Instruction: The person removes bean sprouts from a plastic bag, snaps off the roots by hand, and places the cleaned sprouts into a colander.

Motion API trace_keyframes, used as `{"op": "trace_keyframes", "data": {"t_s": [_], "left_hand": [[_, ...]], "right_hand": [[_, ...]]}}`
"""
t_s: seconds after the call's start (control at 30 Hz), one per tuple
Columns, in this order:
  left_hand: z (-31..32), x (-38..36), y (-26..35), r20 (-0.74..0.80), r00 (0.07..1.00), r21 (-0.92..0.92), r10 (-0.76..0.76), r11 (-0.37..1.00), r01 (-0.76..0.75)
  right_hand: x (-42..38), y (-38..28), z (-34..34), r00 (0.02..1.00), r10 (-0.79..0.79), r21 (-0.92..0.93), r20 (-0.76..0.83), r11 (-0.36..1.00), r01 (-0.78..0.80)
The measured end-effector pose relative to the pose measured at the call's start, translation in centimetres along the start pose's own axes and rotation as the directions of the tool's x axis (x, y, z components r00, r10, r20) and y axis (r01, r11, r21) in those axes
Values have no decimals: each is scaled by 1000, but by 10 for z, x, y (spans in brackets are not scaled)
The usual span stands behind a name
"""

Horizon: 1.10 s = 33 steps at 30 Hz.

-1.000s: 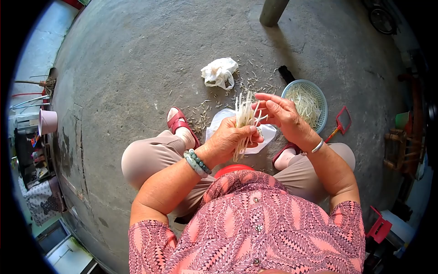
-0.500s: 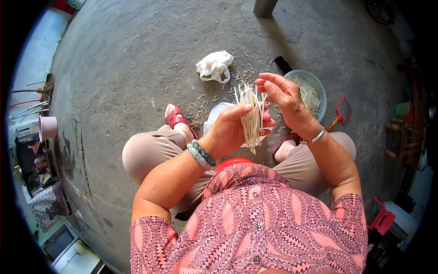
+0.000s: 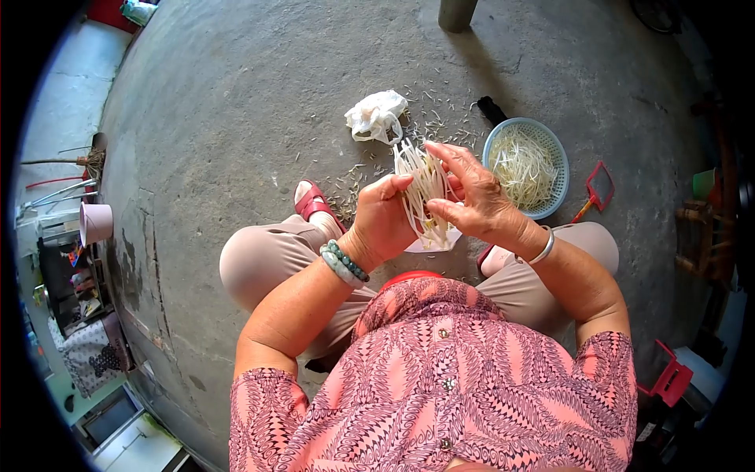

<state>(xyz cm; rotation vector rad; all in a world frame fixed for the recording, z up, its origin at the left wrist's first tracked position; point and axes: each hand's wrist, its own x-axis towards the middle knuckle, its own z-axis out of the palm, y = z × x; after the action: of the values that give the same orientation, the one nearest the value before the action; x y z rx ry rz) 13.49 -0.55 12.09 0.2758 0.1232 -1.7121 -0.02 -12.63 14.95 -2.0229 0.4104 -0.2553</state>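
Observation:
A loose bundle of long, pale bean sprouts (image 3: 425,185) stands in front of my body. My left hand (image 3: 383,216) holds it from the left side, thumb near its upper part and the other fingers mostly hidden behind the stems. My right hand (image 3: 480,197) is against the bundle's right side, its thumb and index finger spread apart. Its thumb tip lies by the middle of the stems and its index fingertip by their upper ends. Below the bundle, a pale sheet or bag (image 3: 432,240) shows partly on the floor.
A light-blue colander (image 3: 563,169) with more sprouts stands right of my hands. Beyond them lies a white plastic bag (image 3: 376,116), among scattered sprout bits (image 3: 440,114). A red fly swatter (image 3: 601,187) lies beside the colander. A post (image 3: 457,14) rises farther off.
My right hand has come down and left, from apart to against the sprouts. The bundle has tipped more to the left, and the view has shifted slightly.

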Motion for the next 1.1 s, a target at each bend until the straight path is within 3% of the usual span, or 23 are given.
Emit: {"op": "trace_keyframes", "data": {"t_s": [0.27,0.4,0.43,0.53,0.8,0.83,0.93,1.07,1.1], "left_hand": [[10,-14,-31,36,986,-100,161,983,-157],[4,-23,-45,-21,981,-133,193,972,-194],[-1,-25,-47,-46,978,-116,202,972,-206],[-2,-29,-55,-24,977,-127,213,969,-214],[-8,-30,-67,-27,977,-74,210,974,-212],[-7,-30,-68,-28,980,-65,197,978,-199],[-5,-29,-70,-5,985,-50,171,984,-171],[-13,-29,-72,101,981,-105,167,982,-157],[-12,-29,-72,118,979,-200,168,970,-142]], "right_hand": [[-8,-3,-1,985,105,274,136,952,-139],[-14,-6,-1,981,92,202,171,971,-126],[-16,-12,-5,962,151,186,228,963,-195],[-21,-4,-2,968,96,333,231,927,-171],[-37,-6,-11,938,170,363,300,890,-278],[-38,0,-8,948,182,334,262,904,-266],[-43,12,1,999,-2,229,43,973,-7],[-49,7,-9,995,97,220,13,971,-98],[-49,6,-11,990,140,240,-15,962,-132]]}}
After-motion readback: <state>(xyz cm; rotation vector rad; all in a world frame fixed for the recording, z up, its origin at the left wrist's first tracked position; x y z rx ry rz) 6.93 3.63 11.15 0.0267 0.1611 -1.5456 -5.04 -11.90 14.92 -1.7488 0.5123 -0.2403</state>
